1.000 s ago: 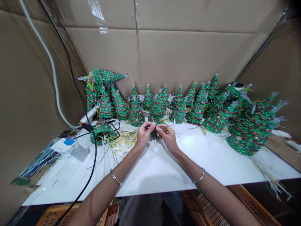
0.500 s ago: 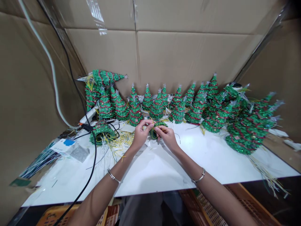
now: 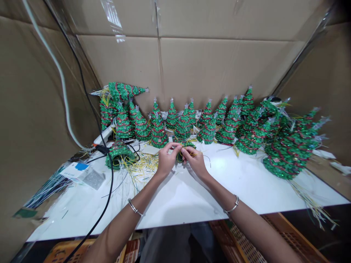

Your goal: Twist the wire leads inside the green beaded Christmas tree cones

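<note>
left hand (image 3: 166,160): thumb and finger pinched closed on thin wires (image 3: 182,146), center of frame
right hand (image 3: 196,160): fingertips closed on wires too, just beside left
small tree (image 3: 191,144): center of frame, on white table (image 3: 233,186), partly hidden by hands
step: seems to be wire handling, both hands
next move: probably needs light, precise fingertip pinch, wires thin

White Worktop, with Contents

One white table (image 3: 170,212), front edge exposed. Rear: upright green tinsel trees (image 3: 183,128), red-garlanded, star-topped. Right: larger tree cluster (image 3: 287,157), leaning. Centre: one tree (image 3: 192,144), partly hidden. Left: toppled tree (image 3: 117,150), hollow base facing front; beside it, yellow and green wire scraps (image 3: 145,160). Far left: white card (image 3: 74,170), blue-patched; grey translucent packet (image 3: 93,178), adjoining.
</note>
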`<state>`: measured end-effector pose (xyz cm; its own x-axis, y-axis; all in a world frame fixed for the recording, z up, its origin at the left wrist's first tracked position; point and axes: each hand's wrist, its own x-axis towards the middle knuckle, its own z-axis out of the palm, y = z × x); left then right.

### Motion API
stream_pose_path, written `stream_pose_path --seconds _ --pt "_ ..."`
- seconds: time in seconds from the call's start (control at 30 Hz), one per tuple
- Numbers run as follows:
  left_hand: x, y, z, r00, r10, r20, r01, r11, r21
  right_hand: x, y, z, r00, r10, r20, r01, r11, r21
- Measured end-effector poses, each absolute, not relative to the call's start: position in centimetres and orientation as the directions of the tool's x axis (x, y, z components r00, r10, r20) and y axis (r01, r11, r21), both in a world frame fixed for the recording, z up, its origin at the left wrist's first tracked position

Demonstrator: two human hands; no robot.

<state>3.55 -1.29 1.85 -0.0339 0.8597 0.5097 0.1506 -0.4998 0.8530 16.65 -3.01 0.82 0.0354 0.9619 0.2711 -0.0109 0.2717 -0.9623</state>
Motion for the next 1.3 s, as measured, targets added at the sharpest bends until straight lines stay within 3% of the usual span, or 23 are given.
stream_pose_path --seconds 0.37,0.63,0.8,1.3 --pt "3.6 -1.7 2.2 -0.073 0.860 0.504 0.218 -0.480 0.850 16.6 -2.8 0.8 0.076 0.967 0.244 -0.161 0.254 -0.954" --pt "3.6 -0.4 1.0 -0.018 0.921 0.388 -0.089 -0.388 0.917 16.5 -2.6 0.2 0.133 0.962 0.240 -0.216 0.264 -0.940" --pt "3.1 0.3 0.6 -0.083 0.945 0.317 -0.125 -0.326 0.937 16.8 -2.7 0.5 0.025 0.964 0.264 -0.131 0.265 -0.955" --pt "2.9 0.1 0.6 -0.082 0.925 0.372 -0.045 -0.376 0.925 17.6 -3.0 0.5 -0.102 0.946 0.307 0.076 0.315 -0.946"
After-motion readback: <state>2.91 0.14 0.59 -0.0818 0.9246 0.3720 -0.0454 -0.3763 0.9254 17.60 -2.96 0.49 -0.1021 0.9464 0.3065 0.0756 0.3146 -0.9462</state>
